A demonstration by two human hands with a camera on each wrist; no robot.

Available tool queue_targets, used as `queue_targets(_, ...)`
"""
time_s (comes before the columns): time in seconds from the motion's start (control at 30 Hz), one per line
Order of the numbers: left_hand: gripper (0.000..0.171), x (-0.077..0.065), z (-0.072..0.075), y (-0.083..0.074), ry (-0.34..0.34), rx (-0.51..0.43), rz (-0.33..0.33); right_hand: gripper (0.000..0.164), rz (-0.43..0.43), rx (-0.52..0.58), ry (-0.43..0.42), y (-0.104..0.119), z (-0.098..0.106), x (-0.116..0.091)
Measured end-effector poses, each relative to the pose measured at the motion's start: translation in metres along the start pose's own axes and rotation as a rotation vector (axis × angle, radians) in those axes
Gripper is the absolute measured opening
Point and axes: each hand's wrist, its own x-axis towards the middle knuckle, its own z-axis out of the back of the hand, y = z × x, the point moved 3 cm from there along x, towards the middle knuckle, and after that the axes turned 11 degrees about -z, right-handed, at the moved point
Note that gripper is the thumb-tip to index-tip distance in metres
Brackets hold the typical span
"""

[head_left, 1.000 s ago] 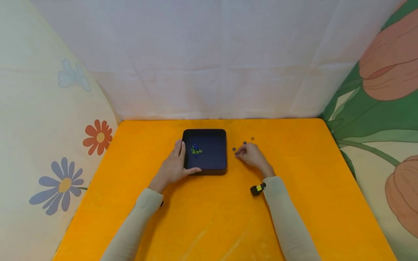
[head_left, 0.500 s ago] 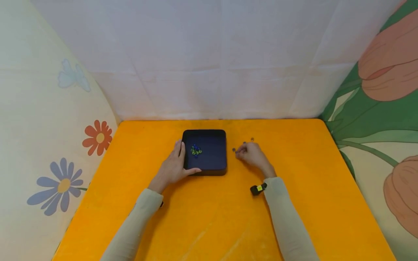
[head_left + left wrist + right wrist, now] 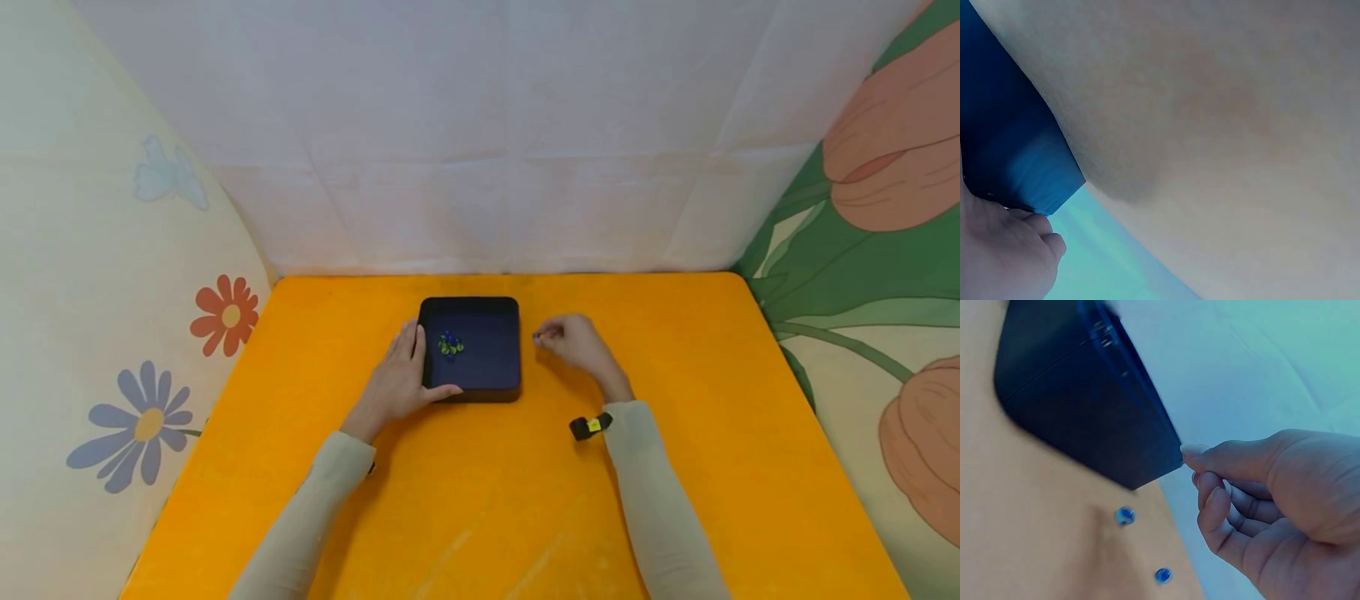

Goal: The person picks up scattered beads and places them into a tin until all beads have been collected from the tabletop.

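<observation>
A black square box [image 3: 491, 354] stands on the orange-covered table, with several green and blue marbles [image 3: 451, 344] in its left half. My left hand [image 3: 397, 379] rests against it, straight fingers along the left wall and thumb across the front edge. Right of the box, my right hand [image 3: 577, 343] pinches a small marble [image 3: 537, 337] between thumb and index finger. In the right wrist view, the thumb and fingertips hide most of what they pinch. Two loose marbles there, one nearer the box [image 3: 1125, 515] and another below it [image 3: 1162, 575], lie on the table.
The orange tablecloth [image 3: 465, 492] reaches to a white cloth wall [image 3: 495, 167] behind. Flower-printed cloths flank the left [image 3: 67, 300] and right [image 3: 885, 275] sides. A black strap device [image 3: 590, 426] sits at the right wrist.
My right hand has lifted slightly off the table with the marble it was picking at and shifted a little up and left. The left hand and the box stay put.
</observation>
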Motion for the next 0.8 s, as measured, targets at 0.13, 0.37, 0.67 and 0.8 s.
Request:
queue_targets(0.13, 0.135, 0.000, 0.002, -0.002, -0.001, 0.041, -0.012, 0.018, -0.006, 0.013, 0.006, 0.011, 0.002, 0.000)
queue_targets(0.37, 0.135, 0.001, 0.003, -0.002, -0.005, 0.085, -0.026, 0.024, 0.004, 0.042, 0.038, 0.027, 0.002, 0.005)
queue_targets(0.67, 0.132, 0.003, 0.000, -0.003, 0.010, 0.093, -0.015, 0.019, 0.029, 0.058, 0.037, 0.047, 0.000, 0.009)
queue_targets(0.8, 0.133, 0.003, 0.000, -0.002, 0.008, 0.092, -0.013, 0.018, 0.029, 0.038, 0.032, 0.055, -0.001, 0.012)
